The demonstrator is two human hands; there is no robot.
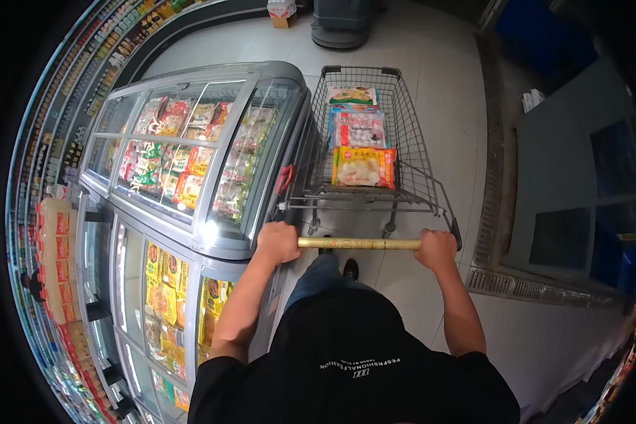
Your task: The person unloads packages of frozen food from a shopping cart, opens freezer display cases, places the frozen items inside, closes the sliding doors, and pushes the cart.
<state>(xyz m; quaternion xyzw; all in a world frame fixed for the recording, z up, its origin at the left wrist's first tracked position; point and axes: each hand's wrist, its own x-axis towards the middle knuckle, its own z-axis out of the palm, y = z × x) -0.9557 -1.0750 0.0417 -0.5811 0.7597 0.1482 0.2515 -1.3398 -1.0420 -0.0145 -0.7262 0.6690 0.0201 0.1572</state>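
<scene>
Both my hands grip the gold handle bar (360, 244) of a wire shopping cart (417, 152). My left hand (278, 242) is wrapped round the bar's left end, close beside the freezer's edge. At the right end, my right hand (437, 249) is closed round it too. Inside the cart lie packaged foods in a row: a yellow and orange bag (364, 168) nearest me, a pink and white bag (360, 130) behind it, and a green and white bag (353, 96) at the far end. A blue edge shows between the last two.
Glass-topped freezers (222, 152) full of bagged food run along my left. Stocked shelves (56, 127) curve beyond them. Ahead stands a dark grey rounded machine (340, 25), with a small box (283, 14) near it. A metal floor grate (491, 162) and grey panels (579, 162) lie right.
</scene>
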